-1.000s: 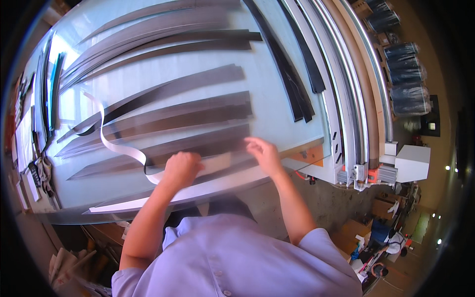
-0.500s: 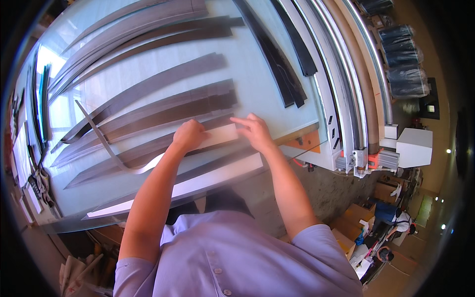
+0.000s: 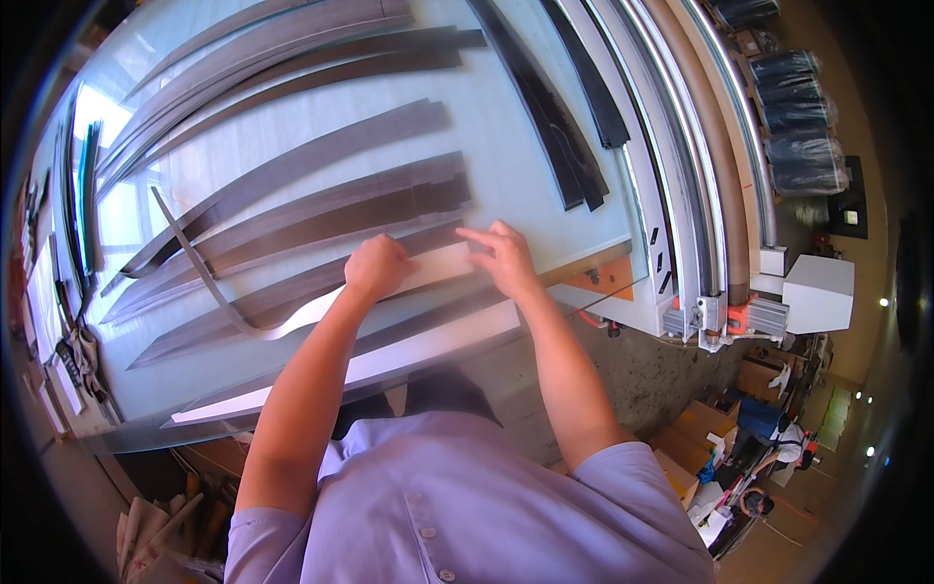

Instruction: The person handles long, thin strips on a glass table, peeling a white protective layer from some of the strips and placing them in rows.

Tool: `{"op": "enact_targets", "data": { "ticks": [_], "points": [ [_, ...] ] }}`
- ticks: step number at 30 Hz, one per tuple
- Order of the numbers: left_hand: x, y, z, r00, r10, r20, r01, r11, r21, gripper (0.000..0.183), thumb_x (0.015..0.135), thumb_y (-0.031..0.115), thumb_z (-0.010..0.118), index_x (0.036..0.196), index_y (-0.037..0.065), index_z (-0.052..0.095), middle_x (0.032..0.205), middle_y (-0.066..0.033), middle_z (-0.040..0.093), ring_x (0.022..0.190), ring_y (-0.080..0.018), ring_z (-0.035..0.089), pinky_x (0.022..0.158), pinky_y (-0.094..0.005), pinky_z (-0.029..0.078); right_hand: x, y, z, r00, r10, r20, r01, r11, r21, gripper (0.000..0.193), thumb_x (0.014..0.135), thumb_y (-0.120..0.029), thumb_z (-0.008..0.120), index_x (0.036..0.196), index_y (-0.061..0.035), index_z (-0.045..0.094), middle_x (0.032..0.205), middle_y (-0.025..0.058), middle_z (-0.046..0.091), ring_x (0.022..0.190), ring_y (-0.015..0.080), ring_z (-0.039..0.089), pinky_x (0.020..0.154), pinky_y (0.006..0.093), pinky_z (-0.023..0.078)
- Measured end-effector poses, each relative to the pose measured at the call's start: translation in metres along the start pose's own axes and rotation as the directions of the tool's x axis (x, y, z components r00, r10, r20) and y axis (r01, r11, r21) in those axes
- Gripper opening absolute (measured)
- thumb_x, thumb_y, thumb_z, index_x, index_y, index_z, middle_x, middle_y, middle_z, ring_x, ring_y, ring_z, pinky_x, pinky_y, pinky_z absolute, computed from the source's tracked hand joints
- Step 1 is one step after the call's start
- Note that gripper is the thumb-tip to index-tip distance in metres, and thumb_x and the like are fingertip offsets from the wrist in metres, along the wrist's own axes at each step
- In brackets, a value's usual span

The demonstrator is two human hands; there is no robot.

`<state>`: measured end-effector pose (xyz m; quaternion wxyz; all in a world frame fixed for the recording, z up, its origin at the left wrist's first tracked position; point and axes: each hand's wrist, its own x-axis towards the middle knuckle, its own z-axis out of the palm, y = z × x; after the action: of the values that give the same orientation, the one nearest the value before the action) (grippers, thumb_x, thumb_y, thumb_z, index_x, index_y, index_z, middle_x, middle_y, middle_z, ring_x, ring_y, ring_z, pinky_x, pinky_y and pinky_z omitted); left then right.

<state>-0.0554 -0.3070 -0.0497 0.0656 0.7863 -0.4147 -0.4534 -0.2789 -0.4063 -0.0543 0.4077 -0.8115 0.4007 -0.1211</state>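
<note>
Both of your hands now rest farther up the counter (image 3: pixel 545 185) than a second ago, when they pressed on strips nearer its front edge. Your left hand (image 3: pixel 377 265) is clenched into a loose fist on the pale strip (image 3: pixel 428 268), fingers curled under so the knuckles face up. Your right hand (image 3: pixel 501 255) lies just beside it, fingers released and stretched flat, the fingertips pointing left along the same strip. That pale strip lies between the dark strips (image 3: pixel 321 219) above it and a second white strip (image 3: pixel 389 355) near the counter's front edge. Half a second ago your hands were already on it, and they have shifted slightly toward the right end. From your left fist the pale strip runs leftward and curls up into a loop (image 3: pixel 195 263) that stands off the surface; a second ago that loop lifted higher and farther left. More long dark strips (image 3: pixel 292 58) lie fanned across the far half, unchanged. Metal rails (image 3: pixel 681 175) run along the counter's right side.
</note>
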Motion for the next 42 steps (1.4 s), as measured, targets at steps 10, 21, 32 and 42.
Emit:
{"op": "enact_targets", "data": {
  "ticks": [10, 21, 32, 42],
  "points": [
    [-0.037, -0.032, -0.016, 0.99, 0.112, -0.088, -0.08, 0.949, 0.304, 0.039, 0.079, 0.043, 0.077, 0.097, 0.008, 0.074, 0.09, -0.016, 0.073, 0.089, -0.0373, 0.069, 0.077, -0.0459, 0.054, -0.004, 0.001, 0.011, 0.99, -0.092, -0.103, 0.08, 0.99, -0.116, 0.054, 0.069, -0.003, 0.08, 0.119, -0.0214, 0.074, 0.076, 0.0074, 0.045, 0.072, 0.0242, 0.05, 0.07, 0.0379, 0.044],
    [-0.106, -0.192, -0.094, 0.955, -0.205, -0.213, 0.225, 0.972, 0.074, 0.033, 0.08, 0.034, 0.077, 0.077, 0.002, 0.07, 0.073, -0.0158, 0.07, 0.074, -0.0354, 0.067, 0.068, -0.0439, 0.051, -0.004, 0.004, 0.012, 0.992, -0.092, -0.085, 0.082, 0.99, -0.119, 0.056, 0.067, -0.001, 0.081, 0.119, -0.0203, 0.074, 0.075, 0.008, 0.045, 0.07, 0.0245, 0.05, 0.068, 0.038, 0.045],
    [-0.107, -0.203, -0.089, 0.939, -0.218, -0.267, 0.224, 0.975, -0.012, 0.032, 0.079, 0.034, 0.076, 0.07, 0.004, 0.069, 0.059, -0.0086, 0.066, 0.062, -0.0281, 0.066, 0.064, -0.0394, 0.051, -0.004, 0.004, 0.017, 0.997, -0.023, -0.073, 0.017, 0.996, -0.082, 0.059, 0.066, 0.001, 0.081, 0.12, -0.0224, 0.074, 0.076, 0.005, 0.042, 0.069, 0.0191, 0.047, 0.065, 0.0344, 0.044],
    [-0.11, -0.197, -0.082, 0.908, -0.231, -0.351, 0.271, 0.96, 0.069, 0.031, 0.079, 0.035, 0.077, 0.077, 0.005, 0.072, 0.074, -0.0146, 0.07, 0.073, -0.0333, 0.068, 0.068, -0.0428, 0.052, -0.013, -0.024, 0.059, 0.933, -0.29, -0.213, 0.159, 0.862, -0.48, 0.035, 0.089, -0.006, 0.067, 0.123, -0.0119, 0.068, 0.086, 0.0092, 0.058, 0.084, 0.0256, 0.058, 0.08, 0.0437, 0.048]
  ]
}}
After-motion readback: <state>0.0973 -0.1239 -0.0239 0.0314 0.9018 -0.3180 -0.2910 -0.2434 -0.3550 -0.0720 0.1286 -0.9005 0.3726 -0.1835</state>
